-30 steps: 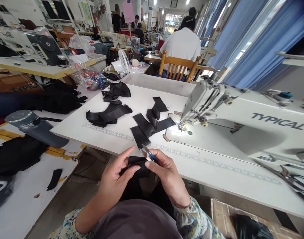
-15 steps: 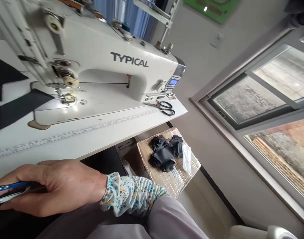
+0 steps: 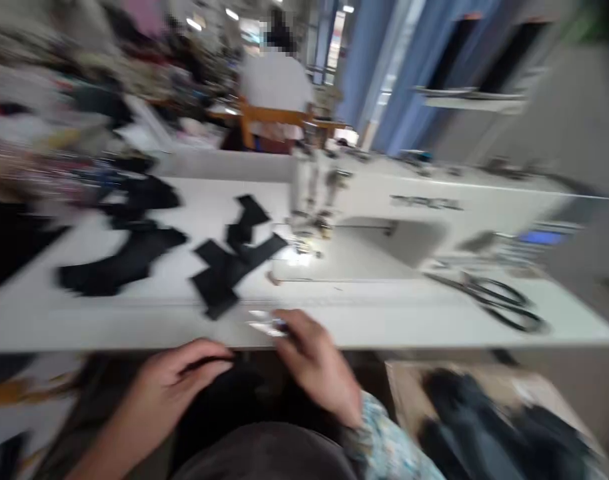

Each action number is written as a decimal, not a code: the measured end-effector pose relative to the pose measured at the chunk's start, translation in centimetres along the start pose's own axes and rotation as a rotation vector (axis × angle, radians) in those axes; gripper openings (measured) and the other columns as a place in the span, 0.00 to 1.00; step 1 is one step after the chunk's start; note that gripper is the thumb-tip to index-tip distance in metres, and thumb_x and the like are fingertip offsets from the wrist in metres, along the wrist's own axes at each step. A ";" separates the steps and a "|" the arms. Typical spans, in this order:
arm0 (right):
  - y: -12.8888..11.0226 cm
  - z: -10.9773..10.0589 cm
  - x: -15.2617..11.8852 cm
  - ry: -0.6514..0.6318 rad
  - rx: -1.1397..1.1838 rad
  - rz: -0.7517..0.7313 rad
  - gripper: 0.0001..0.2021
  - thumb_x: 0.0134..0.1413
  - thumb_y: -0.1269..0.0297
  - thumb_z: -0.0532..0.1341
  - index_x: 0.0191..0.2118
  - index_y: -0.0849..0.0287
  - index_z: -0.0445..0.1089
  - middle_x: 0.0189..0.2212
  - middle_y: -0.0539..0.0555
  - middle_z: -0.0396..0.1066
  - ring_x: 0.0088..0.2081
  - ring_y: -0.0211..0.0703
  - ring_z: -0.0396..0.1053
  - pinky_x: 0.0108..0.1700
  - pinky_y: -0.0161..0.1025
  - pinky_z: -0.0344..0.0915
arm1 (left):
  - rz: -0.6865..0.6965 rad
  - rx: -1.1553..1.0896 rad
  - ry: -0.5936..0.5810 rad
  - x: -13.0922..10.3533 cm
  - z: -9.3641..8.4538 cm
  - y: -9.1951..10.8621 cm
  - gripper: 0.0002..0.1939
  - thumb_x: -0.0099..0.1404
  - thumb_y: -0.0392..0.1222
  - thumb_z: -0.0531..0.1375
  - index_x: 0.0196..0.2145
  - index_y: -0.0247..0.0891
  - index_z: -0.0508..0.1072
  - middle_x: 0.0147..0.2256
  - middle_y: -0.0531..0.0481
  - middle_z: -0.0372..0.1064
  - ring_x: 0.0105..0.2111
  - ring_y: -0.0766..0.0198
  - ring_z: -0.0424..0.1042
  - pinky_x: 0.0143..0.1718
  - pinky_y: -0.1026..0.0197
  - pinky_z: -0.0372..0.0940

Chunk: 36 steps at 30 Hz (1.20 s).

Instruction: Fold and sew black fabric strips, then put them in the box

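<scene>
The picture is smeared by head motion. My right hand (image 3: 317,363) holds small thread snips (image 3: 265,324) at the front edge of the white sewing table (image 3: 384,320). My left hand (image 3: 177,377) rests over black fabric (image 3: 234,393) in my lap, fingers curled on its edge. Black fabric strips (image 3: 229,260) lie on the table just beyond my hands. Behind them stands the white sewing machine (image 3: 409,207), its needle area lit.
More black pieces (image 3: 119,263) lie at the left of the table. Large scissors (image 3: 494,297) rest at the right by the machine. A cardboard box (image 3: 484,413) with dark pieces sits on the floor at right. A person in white (image 3: 277,87) sits on a wooden chair ahead.
My view swung right to the box and window, then back to the table. My right hand still grips the snips; my left hand is back in view on the lap fabric.
</scene>
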State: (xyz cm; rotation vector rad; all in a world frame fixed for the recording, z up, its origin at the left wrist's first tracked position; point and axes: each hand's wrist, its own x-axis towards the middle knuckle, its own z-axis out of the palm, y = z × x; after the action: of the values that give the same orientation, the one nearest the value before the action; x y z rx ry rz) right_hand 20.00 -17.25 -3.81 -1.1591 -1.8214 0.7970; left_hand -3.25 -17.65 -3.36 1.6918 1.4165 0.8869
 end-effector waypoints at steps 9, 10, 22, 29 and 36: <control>2.8 0.4 5.8 -0.094 -0.802 -0.385 0.16 0.64 0.74 0.55 0.54 0.65 0.72 0.37 0.60 0.74 0.40 0.53 0.69 0.41 0.48 0.69 | -0.040 -0.015 0.201 3.2 -2.5 -1.0 0.11 0.68 0.50 0.61 0.34 0.42 0.78 0.56 0.43 0.68 0.54 0.50 0.71 0.36 0.62 0.73; 2.6 0.6 6.2 -0.110 -0.828 -0.395 0.16 0.64 0.75 0.55 0.53 0.65 0.72 0.39 0.60 0.74 0.41 0.52 0.69 0.42 0.48 0.69 | -0.048 -0.010 0.204 3.6 -2.2 -1.1 0.11 0.68 0.51 0.62 0.35 0.43 0.78 0.57 0.43 0.67 0.56 0.49 0.69 0.37 0.61 0.73; 2.6 0.9 8.1 -0.101 -0.781 -0.277 0.17 0.63 0.74 0.57 0.56 0.62 0.70 0.37 0.56 0.74 0.42 0.51 0.69 0.41 0.45 0.67 | 0.009 0.111 0.086 9.0 -5.0 -1.0 0.07 0.64 0.46 0.61 0.34 0.40 0.77 0.55 0.46 0.72 0.48 0.54 0.75 0.46 0.55 0.70; 2.7 1.5 7.9 -0.157 -0.822 -0.296 0.17 0.61 0.76 0.58 0.54 0.62 0.71 0.41 0.58 0.75 0.43 0.51 0.69 0.45 0.46 0.68 | 0.027 0.231 -0.006 8.8 -2.6 -1.4 0.05 0.62 0.38 0.62 0.29 0.42 0.77 0.42 0.50 0.75 0.41 0.56 0.74 0.39 0.58 0.66; 2.3 1.8 7.9 -0.169 -0.823 -0.325 0.16 0.61 0.76 0.58 0.52 0.61 0.71 0.39 0.57 0.75 0.42 0.50 0.69 0.45 0.45 0.67 | 0.055 0.216 0.005 7.0 -3.2 -1.9 0.07 0.67 0.38 0.59 0.32 0.42 0.77 0.43 0.51 0.73 0.37 0.62 0.74 0.39 0.60 0.67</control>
State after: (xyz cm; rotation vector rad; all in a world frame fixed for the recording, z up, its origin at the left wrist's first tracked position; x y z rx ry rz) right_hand 17.38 -9.21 -4.22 -1.2379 -2.4983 -0.0826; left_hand -5.88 -10.21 -3.17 1.8976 1.5206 0.7907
